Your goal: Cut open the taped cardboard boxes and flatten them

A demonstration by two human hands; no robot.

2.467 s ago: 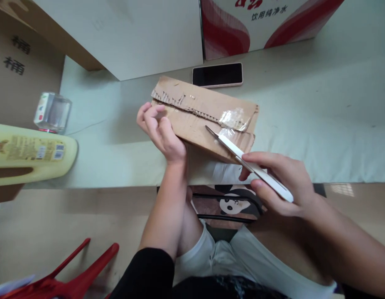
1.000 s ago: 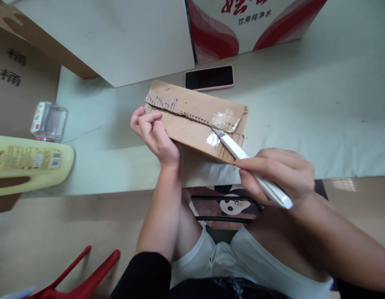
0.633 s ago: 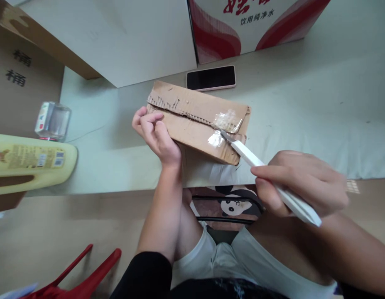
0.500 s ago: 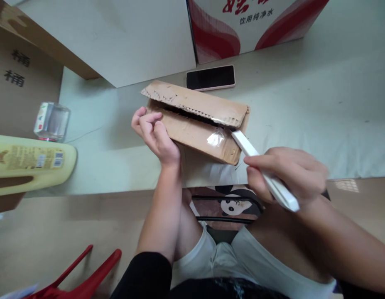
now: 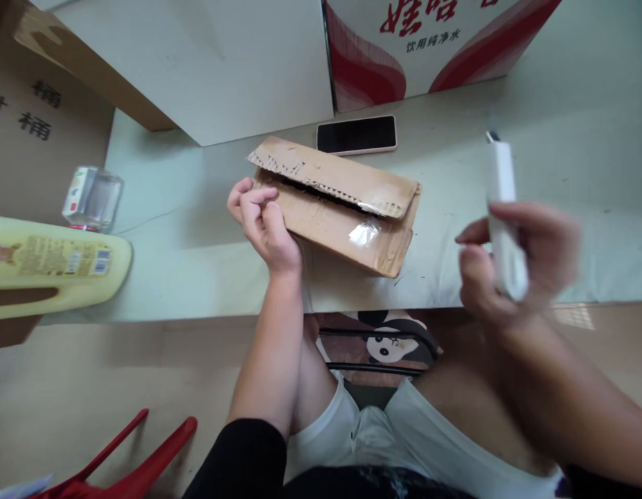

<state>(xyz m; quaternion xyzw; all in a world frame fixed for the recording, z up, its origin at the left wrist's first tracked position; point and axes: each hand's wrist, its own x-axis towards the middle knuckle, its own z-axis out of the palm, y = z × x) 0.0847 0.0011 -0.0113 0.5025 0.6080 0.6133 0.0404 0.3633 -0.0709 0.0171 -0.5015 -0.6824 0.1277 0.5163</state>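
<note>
A flat brown cardboard box (image 5: 331, 208) lies on the pale table (image 5: 559, 159), its top flaps parted along a torn seam with clear tape on the near flap. My left hand (image 5: 263, 225) rests against the box's left end with its fingers curled in. My right hand (image 5: 512, 267), blurred by motion, is off to the right of the box and grips a white utility knife (image 5: 502, 208) that points up and away from the box.
A dark phone (image 5: 357, 134) lies just behind the box. A red-and-white carton (image 5: 429, 41) and a white panel (image 5: 206, 55) stand at the back. A yellow jug (image 5: 50, 267) and a clear bottle (image 5: 92, 197) lie at the left. Red chair legs (image 5: 144, 450) show below.
The knife cut along the taped seam from the middle to the right end, the far flap lifted open, and my right hand then swung the knife away to the right.
</note>
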